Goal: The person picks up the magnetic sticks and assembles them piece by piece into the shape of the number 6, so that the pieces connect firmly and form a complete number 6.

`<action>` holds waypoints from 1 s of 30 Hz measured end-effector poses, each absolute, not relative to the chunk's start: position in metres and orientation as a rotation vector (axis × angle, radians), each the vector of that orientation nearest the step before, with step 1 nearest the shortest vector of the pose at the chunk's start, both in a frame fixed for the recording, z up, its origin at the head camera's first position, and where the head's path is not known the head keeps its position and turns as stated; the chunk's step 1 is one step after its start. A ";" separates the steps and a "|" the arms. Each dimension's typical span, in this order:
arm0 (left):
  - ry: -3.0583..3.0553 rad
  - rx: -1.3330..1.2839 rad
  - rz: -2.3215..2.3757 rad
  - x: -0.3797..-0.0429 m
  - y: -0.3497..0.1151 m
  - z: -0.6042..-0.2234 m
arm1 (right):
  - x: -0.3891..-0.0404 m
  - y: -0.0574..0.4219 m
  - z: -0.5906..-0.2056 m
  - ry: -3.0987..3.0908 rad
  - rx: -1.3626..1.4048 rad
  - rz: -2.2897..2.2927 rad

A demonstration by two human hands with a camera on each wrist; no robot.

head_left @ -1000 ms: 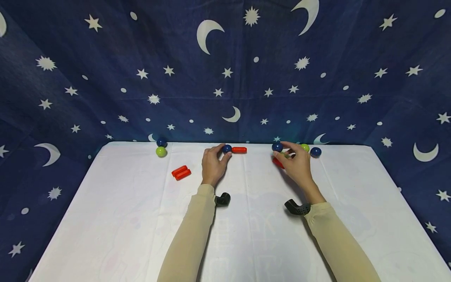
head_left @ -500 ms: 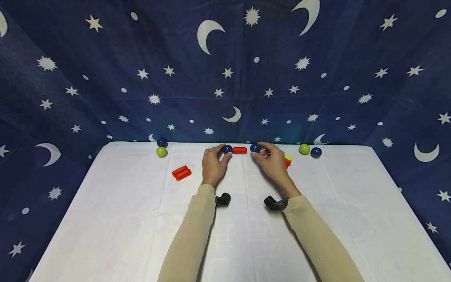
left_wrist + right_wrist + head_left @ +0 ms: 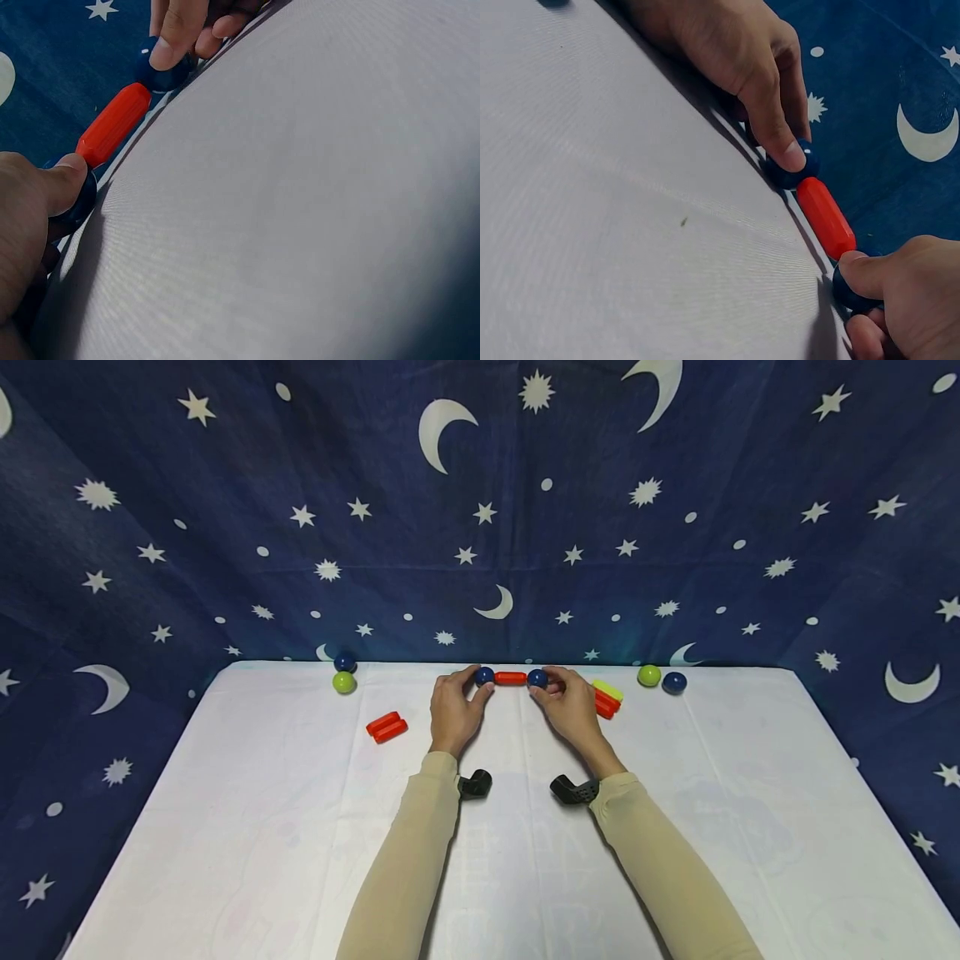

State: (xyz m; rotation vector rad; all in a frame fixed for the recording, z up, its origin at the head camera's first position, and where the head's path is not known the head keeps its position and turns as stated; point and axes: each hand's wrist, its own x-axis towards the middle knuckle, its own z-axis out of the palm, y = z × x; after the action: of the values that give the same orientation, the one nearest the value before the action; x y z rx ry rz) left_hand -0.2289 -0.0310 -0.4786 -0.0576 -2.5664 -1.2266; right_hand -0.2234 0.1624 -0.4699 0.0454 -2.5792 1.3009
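Near the table's back edge, my left hand (image 3: 454,712) pinches a dark blue ball (image 3: 484,676) between thumb and fingers. A short red rod (image 3: 511,678) reaches from that ball to a second blue ball (image 3: 537,678), which my right hand (image 3: 573,714) pinches at the other end. In the left wrist view, the red rod (image 3: 114,125) lines up between both balls, its ends right at them. The right wrist view shows the same red rod (image 3: 826,217) with a thumb on each ball. Parts of both balls are hidden behind fingers.
Two red rods (image 3: 387,727) lie to the left, below a green ball (image 3: 344,682) and a blue ball (image 3: 345,662). Right of my right hand are a yellow rod (image 3: 607,690) and red rods (image 3: 606,704). Another green ball (image 3: 648,676) and blue ball (image 3: 674,683) sit farther right.
My right hand has moved left with its blue ball, bringing it to the red rod's free end. The yellow and red rods at right have come into sight. The left hand stays in place.
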 end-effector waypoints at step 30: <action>-2.570 -0.048 -1.230 -0.227 -0.030 -0.478 | -0.223 0.161 -0.482 -2.510 0.042 1.295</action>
State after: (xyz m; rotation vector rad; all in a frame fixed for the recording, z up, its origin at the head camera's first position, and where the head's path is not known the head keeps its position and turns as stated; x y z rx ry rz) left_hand -0.2273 -0.0299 -0.4777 -0.0484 -2.5695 -1.2303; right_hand -0.2231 0.1606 -0.4821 0.0424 -2.5101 1.2952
